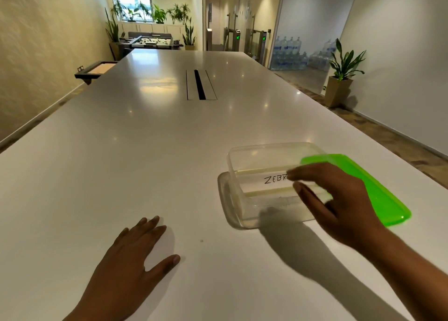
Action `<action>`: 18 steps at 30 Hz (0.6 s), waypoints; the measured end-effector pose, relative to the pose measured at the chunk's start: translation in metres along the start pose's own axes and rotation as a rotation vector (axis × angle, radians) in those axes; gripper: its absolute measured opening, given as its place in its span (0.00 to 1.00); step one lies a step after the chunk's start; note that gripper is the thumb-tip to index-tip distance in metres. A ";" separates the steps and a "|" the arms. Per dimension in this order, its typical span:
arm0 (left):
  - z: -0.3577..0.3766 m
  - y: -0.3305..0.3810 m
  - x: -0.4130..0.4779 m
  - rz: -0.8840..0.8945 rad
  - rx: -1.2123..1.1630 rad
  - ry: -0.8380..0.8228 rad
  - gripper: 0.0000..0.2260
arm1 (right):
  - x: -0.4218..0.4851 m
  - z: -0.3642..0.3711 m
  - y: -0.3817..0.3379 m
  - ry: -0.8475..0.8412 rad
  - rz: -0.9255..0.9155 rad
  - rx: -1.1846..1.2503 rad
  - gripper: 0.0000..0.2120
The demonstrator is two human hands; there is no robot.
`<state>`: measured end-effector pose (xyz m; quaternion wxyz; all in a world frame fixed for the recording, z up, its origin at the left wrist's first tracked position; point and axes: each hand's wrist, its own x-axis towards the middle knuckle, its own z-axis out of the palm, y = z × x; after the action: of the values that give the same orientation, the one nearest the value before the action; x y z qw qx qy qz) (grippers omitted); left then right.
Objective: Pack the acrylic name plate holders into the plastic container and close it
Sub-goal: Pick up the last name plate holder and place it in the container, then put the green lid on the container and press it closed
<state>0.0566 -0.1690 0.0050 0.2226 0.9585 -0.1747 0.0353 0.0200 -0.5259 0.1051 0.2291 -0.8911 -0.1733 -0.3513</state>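
A clear plastic container stands open on the white table, at the near right. Inside it lies an acrylic name plate holder with a white card reading "ZEBR", its last letters hidden by my fingers. My right hand hovers over the container's near right corner, fingers apart and curved, blurred by motion, with nothing clearly in it. The bright green lid lies flat on the table just right of the container, partly behind my hand. My left hand rests flat on the table to the left, fingers spread, empty.
A cable slot runs along the table's middle, far ahead. The table's right edge passes close behind the green lid. A potted plant stands on the floor at the right. A small wooden tray sits off the far left edge.
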 end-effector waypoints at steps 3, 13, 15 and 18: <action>0.002 0.011 0.000 -0.026 -0.016 0.006 0.39 | -0.032 0.005 -0.016 -0.055 -0.092 0.100 0.06; 0.039 0.079 0.005 -0.011 -0.025 -0.035 0.46 | -0.075 0.025 0.008 -0.648 -0.062 -0.010 0.24; 0.045 0.083 0.003 -0.017 0.034 -0.027 0.46 | -0.083 0.029 0.013 -0.683 -0.041 0.023 0.27; 0.049 0.085 0.003 -0.036 0.084 -0.012 0.44 | -0.090 0.035 0.019 -0.672 -0.022 0.075 0.28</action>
<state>0.0294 -0.2628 -0.0034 0.1819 0.9701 -0.1571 0.0326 -0.0141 -0.5365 0.0132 0.1877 -0.9461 -0.2617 -0.0337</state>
